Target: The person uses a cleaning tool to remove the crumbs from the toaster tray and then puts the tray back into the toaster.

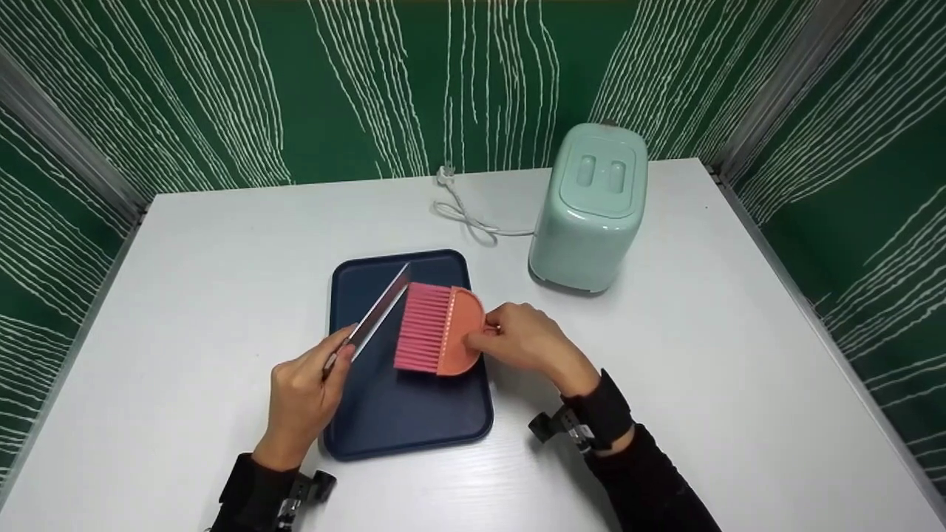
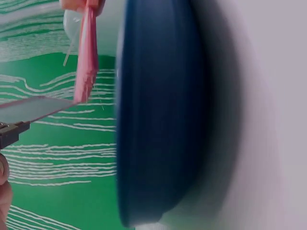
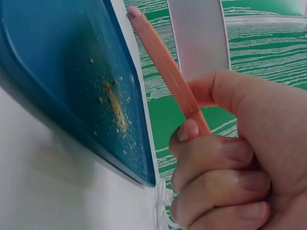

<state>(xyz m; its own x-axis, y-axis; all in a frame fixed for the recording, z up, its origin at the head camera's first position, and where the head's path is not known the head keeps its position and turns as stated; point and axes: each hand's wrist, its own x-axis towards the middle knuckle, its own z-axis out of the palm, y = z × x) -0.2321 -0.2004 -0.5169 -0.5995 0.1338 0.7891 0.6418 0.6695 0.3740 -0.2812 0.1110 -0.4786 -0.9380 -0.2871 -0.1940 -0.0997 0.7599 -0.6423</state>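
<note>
My left hand (image 1: 307,391) grips the dark handle of a wide, flat metal blade (image 1: 379,307), tilted on edge over the dark blue tray (image 1: 414,421). In my right hand (image 1: 526,336) is a brush with an orange half-round grip (image 1: 464,336) and pink bristles (image 1: 423,329), pinched between thumb and fingers. The bristles point left toward the blade; in the left wrist view their tips appear close to its end, though contact cannot be told. Brownish crumbs and powder (image 3: 115,105) lie scattered on the tray in the right wrist view.
A mint-green toaster (image 1: 591,207) stands behind the tray to the right. Its white cord (image 1: 473,222) curls leftward to a loose plug (image 1: 445,176) near the table's back edge. Green walls with white streaks (image 1: 355,89) enclose the white table (image 1: 214,295).
</note>
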